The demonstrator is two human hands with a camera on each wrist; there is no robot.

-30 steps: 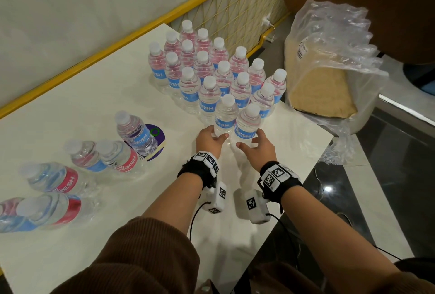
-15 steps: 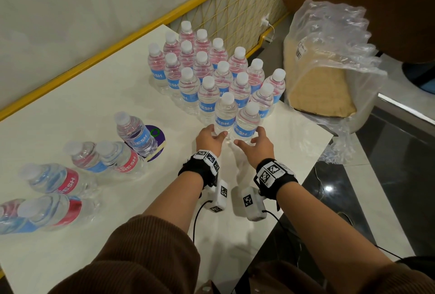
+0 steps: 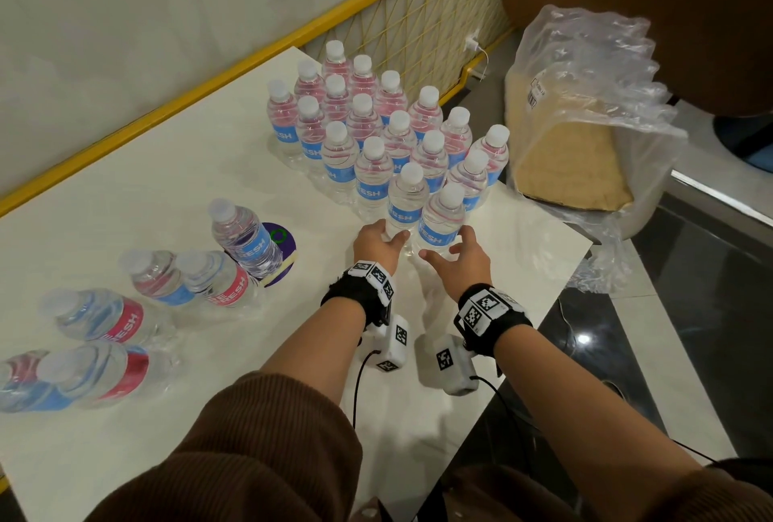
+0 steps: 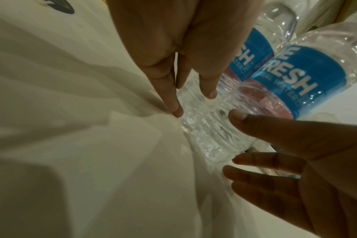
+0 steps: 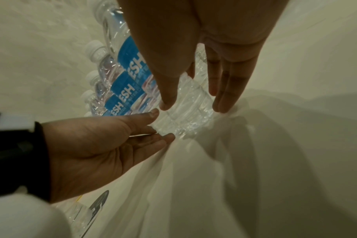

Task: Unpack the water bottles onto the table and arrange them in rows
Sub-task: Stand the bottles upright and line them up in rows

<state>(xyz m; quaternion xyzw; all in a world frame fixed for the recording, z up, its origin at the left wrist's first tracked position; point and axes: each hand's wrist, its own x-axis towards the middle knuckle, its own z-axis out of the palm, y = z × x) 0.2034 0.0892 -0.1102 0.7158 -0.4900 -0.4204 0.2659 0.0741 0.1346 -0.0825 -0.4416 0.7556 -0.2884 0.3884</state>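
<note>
far-left bottle (image 3: 16, 383) cut by frame edge, back-row labels hidden

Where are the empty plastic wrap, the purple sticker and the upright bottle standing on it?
empty plastic wrap (image 3: 594, 74): head view, crinkled upper side.
purple sticker (image 3: 287, 244): head view, bare right part.
upright bottle (image 3: 247, 238): head view, blue label.

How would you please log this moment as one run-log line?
left hand: open, touching front bottles | right hand: open beside them | loose bottles: lying
</note>
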